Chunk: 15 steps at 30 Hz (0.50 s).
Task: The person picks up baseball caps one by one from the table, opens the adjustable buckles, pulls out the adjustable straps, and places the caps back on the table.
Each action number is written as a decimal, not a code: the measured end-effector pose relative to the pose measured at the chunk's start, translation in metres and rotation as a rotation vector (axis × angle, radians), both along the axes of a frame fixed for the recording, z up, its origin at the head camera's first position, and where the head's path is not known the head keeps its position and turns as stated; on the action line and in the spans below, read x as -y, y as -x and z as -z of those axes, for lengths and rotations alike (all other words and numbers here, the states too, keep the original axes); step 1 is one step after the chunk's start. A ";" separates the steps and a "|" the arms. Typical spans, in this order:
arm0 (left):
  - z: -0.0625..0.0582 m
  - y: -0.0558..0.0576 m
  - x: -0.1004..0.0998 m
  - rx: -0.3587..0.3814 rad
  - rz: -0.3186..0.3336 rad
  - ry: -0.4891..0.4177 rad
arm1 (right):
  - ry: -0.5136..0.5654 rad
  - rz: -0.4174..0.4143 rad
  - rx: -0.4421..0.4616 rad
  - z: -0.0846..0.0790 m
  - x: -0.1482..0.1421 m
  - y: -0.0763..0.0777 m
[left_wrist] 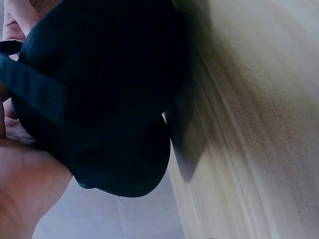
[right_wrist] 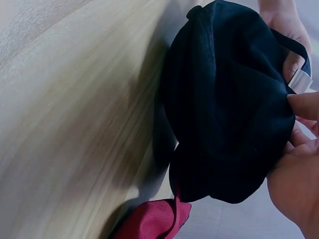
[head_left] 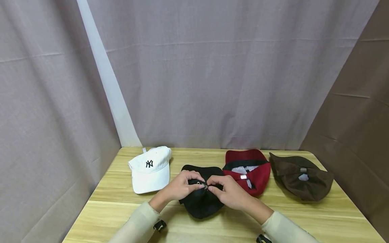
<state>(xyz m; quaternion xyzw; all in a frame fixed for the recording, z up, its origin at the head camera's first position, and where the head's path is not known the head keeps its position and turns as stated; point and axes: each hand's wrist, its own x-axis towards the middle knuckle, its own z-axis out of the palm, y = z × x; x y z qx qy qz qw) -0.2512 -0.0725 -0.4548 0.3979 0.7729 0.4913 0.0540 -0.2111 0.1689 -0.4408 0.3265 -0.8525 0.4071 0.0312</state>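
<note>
Between both hands sits a black cap (head_left: 202, 204), its back strap and opening turned up and its brim toward the far side. The left hand (head_left: 181, 185) pinches the strap on the left of the small metal buckle (right_wrist: 300, 81). From the other side, the right hand (head_left: 230, 193) pinches at the buckle with thumb and forefinger. The loose length of the strap (left_wrist: 37, 89) shows in the left wrist view. How far the strap runs through the buckle is hidden by the fingers.
A white cap (head_left: 151, 171) with a black emblem sits at the left, brim toward the near side. Right of the black cap lies a red cap (head_left: 262, 177), buckle up, almost touching it. A brown cap (head_left: 291, 179) is farther right on the wooden table (head_left: 100, 209). Curtains (head_left: 212, 84) hang behind.
</note>
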 end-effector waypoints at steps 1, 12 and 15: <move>0.001 0.000 0.000 -0.003 0.007 -0.005 | -0.001 -0.005 -0.004 0.000 0.000 0.000; 0.003 0.002 0.001 0.024 0.039 -0.030 | -0.004 -0.058 -0.028 0.002 -0.002 0.003; 0.003 0.002 0.002 0.035 0.048 -0.036 | 0.003 -0.063 -0.032 0.003 -0.002 0.003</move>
